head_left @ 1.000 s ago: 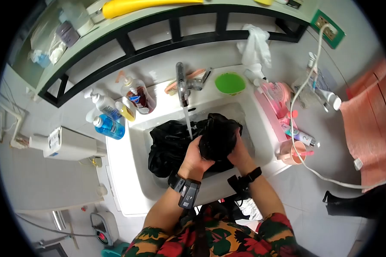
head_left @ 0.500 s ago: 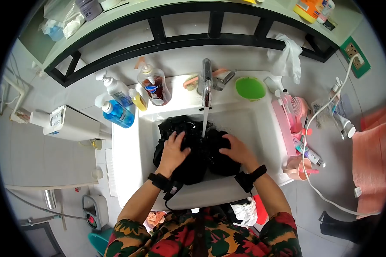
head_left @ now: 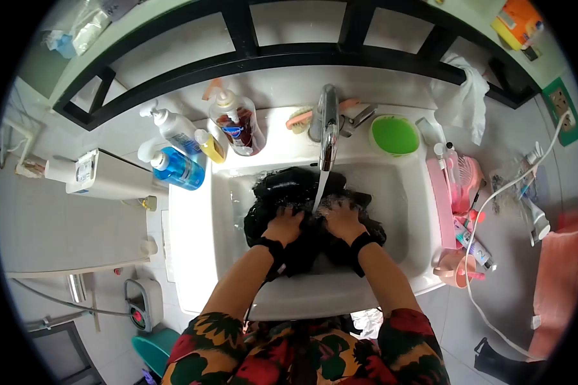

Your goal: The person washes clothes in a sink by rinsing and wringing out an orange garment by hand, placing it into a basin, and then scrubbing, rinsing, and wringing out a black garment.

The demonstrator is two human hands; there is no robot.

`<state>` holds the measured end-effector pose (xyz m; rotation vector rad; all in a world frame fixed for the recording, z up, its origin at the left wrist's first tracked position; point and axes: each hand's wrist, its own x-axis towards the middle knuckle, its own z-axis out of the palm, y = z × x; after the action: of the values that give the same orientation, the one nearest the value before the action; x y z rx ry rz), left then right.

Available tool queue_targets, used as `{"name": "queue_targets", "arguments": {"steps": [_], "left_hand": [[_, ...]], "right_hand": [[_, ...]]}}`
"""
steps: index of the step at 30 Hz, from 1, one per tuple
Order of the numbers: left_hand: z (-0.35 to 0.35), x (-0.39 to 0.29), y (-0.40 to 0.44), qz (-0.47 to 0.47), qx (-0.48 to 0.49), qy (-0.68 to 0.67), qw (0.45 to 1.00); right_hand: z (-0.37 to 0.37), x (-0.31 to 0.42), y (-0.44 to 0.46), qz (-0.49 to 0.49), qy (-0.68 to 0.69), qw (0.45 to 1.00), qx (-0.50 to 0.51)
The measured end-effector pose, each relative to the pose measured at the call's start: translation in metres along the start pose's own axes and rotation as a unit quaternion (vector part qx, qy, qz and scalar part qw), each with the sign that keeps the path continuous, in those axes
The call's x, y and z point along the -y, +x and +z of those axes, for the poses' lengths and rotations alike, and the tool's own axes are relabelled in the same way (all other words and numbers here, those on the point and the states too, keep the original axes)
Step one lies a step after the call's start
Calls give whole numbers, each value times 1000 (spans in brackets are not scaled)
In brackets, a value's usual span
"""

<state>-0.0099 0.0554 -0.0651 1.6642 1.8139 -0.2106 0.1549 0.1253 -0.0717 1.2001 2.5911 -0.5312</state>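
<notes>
A soaked black cloth [head_left: 292, 183] lies bunched in the water of the white sink [head_left: 202, 256]. My left hand [head_left: 284, 227] is pushed down into its left part, fingers bent into the fabric and their tips hidden. On the right part, my right hand [head_left: 343, 219] presses in the same way, fingers curled into the cloth under splashing water. Water runs from the chrome faucet [head_left: 328, 128] in a stream that lands between the two hands. Both wrists wear black bands. Whether the cloth is one garment or more I cannot tell.
Pump bottles, among them a blue one [head_left: 180, 170] and a red-brown one [head_left: 239, 128], stand on the sink's left rim. Behind the sink are a brush [head_left: 300, 120] and a green dish [head_left: 394, 135]. A pink cup [head_left: 453, 268] and a white cable [head_left: 467, 269] are on the right.
Both hands have come closer together and sunk deeper into the cloth, with fingers now bent into it. The cloth has shifted and spread under them. The camera view has tilted slightly.
</notes>
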Motion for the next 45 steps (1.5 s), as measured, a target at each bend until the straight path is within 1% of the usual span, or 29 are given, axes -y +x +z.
{"name": "queue_targets", "arguments": {"steps": [4, 6, 7, 9, 10, 14, 16, 17, 19, 20, 21, 22, 23, 25, 27, 28, 29, 30, 31, 33, 35, 36, 37, 39, 40, 41, 42, 43, 45], "left_hand": [[-9, 8, 2, -11, 23, -69, 997], [-3, 21, -6, 34, -49, -150, 987], [-12, 16, -20, 36, -51, -149, 987], [-27, 8, -48, 13, -109, -182, 977], [-28, 10, -51, 35, -144, -202, 968], [-59, 8, -81, 96, -176, -207, 958], [-63, 16, -81, 72, -166, -250, 951], [-63, 20, -79, 47, -157, -296, 941], [-45, 33, -54, 14, -140, -292, 946], [-36, 30, -43, -2, -177, -323, 930], [-30, 22, -34, -19, -211, -354, 911], [-27, 4, -29, -74, -218, -395, 889], [-17, -2, -14, -63, -220, -354, 907], [-11, -22, 3, -78, -172, -298, 936], [-6, -36, 9, -65, -136, -405, 902], [-5, -49, 3, -46, -168, -429, 886], [-3, -63, -6, -10, -250, -386, 888], [-3, -79, -15, 42, -306, -331, 892], [-7, -89, -24, 95, -358, -273, 888], [-19, -99, -42, 121, -342, -241, 900], [-21, -95, -45, 175, -315, -189, 913], [-18, -84, -38, 161, -349, -164, 908], [-17, -69, -28, 148, -383, -136, 902], [-29, -32, -20, 43, -385, -125, 913], [-32, -13, -24, 33, -414, -118, 902], [-34, 3, -29, 24, -440, -109, 891], [-37, 12, -41, 27, -419, -93, 903], [-39, 17, -54, 29, -400, -77, 913], [-33, 21, -75, 28, -368, -51, 928]], "right_hand": [[-1, 4, -9, 0, -29, 997, -73], [-13, 1, -29, -69, 9, 996, -57], [-18, 1, -39, -68, 8, 996, -59], [-28, 1, -59, -74, 99, 990, -72], [-36, 2, -67, -58, 117, 989, -71], [-55, -2, -79, -16, 186, 978, -92], [-62, -3, -78, 71, 287, 950, -99], [-48, -8, -71, 71, 287, 950, -100], [-3, -23, -48, 96, 405, 887, -201], [4, -22, -43, 95, 402, 888, -201], [11, -14, -37, 145, 553, 807, -151], [9, -2, -32, 192, 684, 697, -95], [6, 7, -33, 194, 681, 700, -92], [-23, 34, -45, 244, 786, 560, -92], [-2, 25, -41, 243, 792, 551, -94], [10, 13, -39, 186, 861, 471, -36], [22, 2, -37, 124, 916, 382, 25], [35, -9, -32, 140, 913, 380, 41], [31, -11, -36, 156, 899, 407, 33], [26, -8, -43, 36, 920, 389, -7], [18, 0, -49, 120, 928, 352, -27], [17, 5, -46, 140, 889, 431, -65], [-2, 15, -52, 135, 907, 398, -29], [-24, 23, -60, 134, 827, 541, -76], [-30, 20, -58, 133, 828, 540, -76], [-36, 14, -57, 105, 741, 654, -110], [-38, 9, -58, 75, 638, 753, -142], [-34, 0, -57, 76, 641, 750, -145], [-21, -19, -54, 15, 421, 890, -172]]}}
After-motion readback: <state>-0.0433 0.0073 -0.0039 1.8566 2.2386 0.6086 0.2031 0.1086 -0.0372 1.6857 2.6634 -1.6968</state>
